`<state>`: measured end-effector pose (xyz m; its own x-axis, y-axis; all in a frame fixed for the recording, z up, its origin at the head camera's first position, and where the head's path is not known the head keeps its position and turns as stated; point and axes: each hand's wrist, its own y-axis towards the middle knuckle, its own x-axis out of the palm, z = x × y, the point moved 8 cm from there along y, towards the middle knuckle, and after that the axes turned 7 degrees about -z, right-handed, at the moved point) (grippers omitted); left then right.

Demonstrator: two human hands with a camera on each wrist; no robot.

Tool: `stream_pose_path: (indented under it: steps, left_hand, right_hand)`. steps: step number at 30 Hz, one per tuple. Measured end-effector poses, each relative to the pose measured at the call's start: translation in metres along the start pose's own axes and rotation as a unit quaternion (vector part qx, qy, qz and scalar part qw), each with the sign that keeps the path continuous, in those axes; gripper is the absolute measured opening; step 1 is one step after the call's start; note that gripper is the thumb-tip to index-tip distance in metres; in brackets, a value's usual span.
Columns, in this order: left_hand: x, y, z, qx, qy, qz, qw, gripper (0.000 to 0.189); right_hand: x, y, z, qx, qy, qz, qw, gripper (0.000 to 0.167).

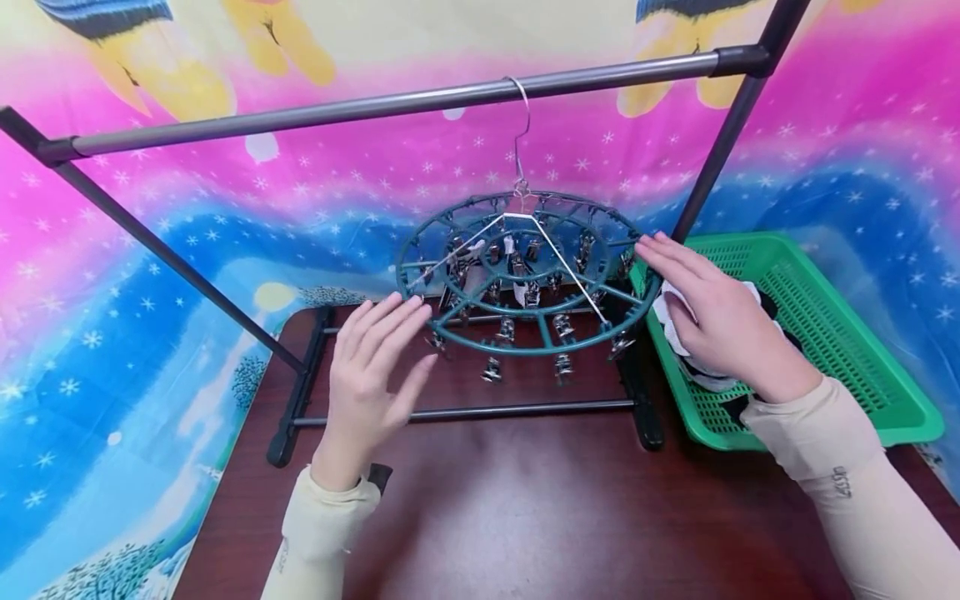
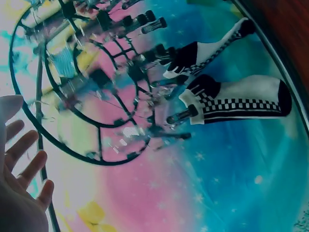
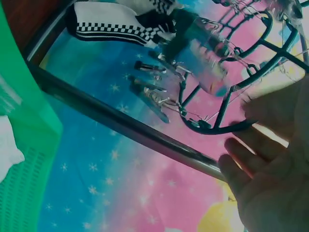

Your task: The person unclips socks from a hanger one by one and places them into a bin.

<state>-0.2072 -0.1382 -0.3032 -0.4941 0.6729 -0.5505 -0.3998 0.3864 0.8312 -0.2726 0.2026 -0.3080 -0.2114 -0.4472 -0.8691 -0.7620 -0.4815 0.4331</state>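
A round dark-green clip hanger [image 1: 525,351] hangs by its wire hook [image 1: 527,117] from a metal bar. Metal clips [image 1: 491,370] dangle from its rings. Two white socks with black toes and checkered stripes, one [image 2: 244,100] nearer and one [image 2: 219,50] behind, hang from clips in the left wrist view. My left hand [image 1: 369,375] is beside the hanger's left rim, fingers spread and holding nothing. On the opposite side, my right hand [image 1: 716,312] has its extended fingertips right at the rim. The right wrist view shows those fingers [image 3: 256,145] overlapping the green ring.
The rack's top bar [image 1: 375,105] spans above the table [image 1: 517,500], its feet standing on the wood. At the right sits a green plastic basket [image 1: 862,367] with black-and-white cloth items [image 1: 678,333] inside. A patterned cloth [image 1: 97,317] covers the wall behind.
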Motion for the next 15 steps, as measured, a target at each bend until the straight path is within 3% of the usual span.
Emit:
stream_pose_path:
  steps: [3, 6, 8, 11, 15]
  left_hand:
    - [0.002, -0.006, -0.012, -0.039, -0.004, -0.013, 0.9991, 0.044]
    - [0.005, -0.010, -0.016, -0.050, -0.009, -0.028, 0.9983, 0.044]
    - [0.007, -0.011, -0.016, -0.049, -0.013, -0.033, 0.9982, 0.043]
    - [0.008, -0.013, -0.012, -0.041, -0.020, -0.031, 0.9985, 0.041]
    - [0.011, -0.013, -0.005, -0.022, -0.030, -0.031, 0.9988, 0.037]
  right_hand:
    - [-0.006, -0.004, -0.004, -0.001, 0.016, 0.030, 0.9994, 0.072]
    - [-0.014, -0.008, -0.020, -0.042, 0.046, 0.091, 0.9939, 0.069]
    - [-0.016, -0.009, -0.034, -0.084, 0.067, 0.115, 0.9875, 0.064]
    - [-0.013, -0.009, -0.053, -0.134, 0.069, 0.121, 0.9811, 0.058]
    - [-0.008, -0.010, -0.061, -0.148, 0.041, 0.124, 0.9803, 0.049]
